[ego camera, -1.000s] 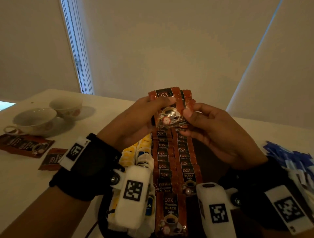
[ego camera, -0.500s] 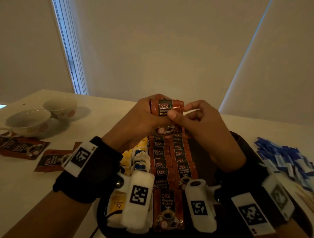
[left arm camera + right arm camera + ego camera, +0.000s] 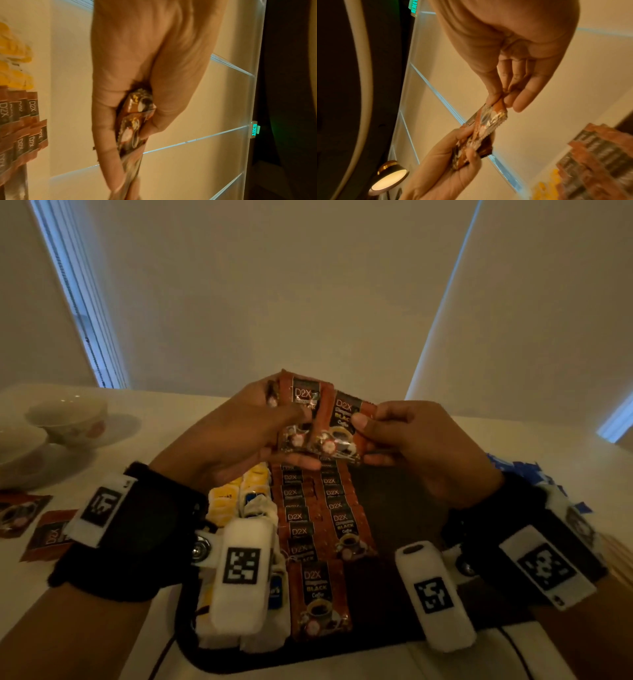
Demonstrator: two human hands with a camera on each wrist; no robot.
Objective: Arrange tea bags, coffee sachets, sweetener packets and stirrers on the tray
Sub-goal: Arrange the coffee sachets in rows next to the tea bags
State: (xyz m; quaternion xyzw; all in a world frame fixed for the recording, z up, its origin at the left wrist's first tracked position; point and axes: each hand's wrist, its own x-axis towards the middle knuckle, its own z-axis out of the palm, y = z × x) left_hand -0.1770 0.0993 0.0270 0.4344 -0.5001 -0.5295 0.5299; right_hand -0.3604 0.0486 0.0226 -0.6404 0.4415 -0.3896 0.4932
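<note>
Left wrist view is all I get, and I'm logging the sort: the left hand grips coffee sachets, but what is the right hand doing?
Observer: The right hand pinches one sachet by its edge, beside the stack in the left hand.
Operator: Over the tray?
Observer: Yes, both hands are raised above the dark tray.
Operator: Anything off the tray?
Observer: Blue packets lie on the table to its right.
</note>
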